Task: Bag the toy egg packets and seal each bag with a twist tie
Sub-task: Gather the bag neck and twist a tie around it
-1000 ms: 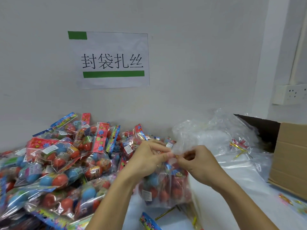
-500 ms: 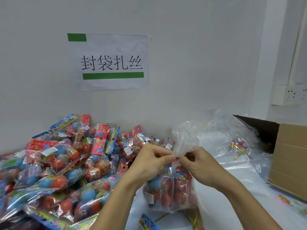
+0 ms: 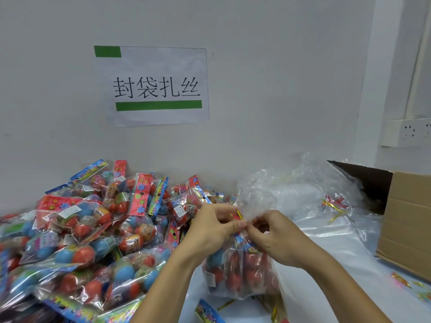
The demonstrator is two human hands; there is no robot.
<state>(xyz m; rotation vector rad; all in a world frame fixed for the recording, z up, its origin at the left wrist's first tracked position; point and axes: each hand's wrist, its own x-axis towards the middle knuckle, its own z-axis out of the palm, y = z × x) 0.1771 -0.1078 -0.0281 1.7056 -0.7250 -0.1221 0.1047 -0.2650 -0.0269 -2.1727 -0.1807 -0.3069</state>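
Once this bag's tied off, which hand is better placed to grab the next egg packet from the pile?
Probably the left hand: the pile of packets lies directly on its side, while the right hand is across the bag.

Two bare, sleeveless forearms (image 3: 168, 283)

Clear bag (image 3: 242, 271) at lower centre is looking like thin glossy plastic film, crinkled at the neck. Packet pile (image 3: 77, 229) at left is showing shiny clear plastic w/ printed card tops; eggs inside are looking smooth, semi-matt plastic. Twist ties (image 3: 335, 213) at right are glinting like gold metallic foil. Box (image 3: 405, 224) at far right is looking matt brown cardboard. Sign (image 3: 158, 85) upper left is looking matt white paper.
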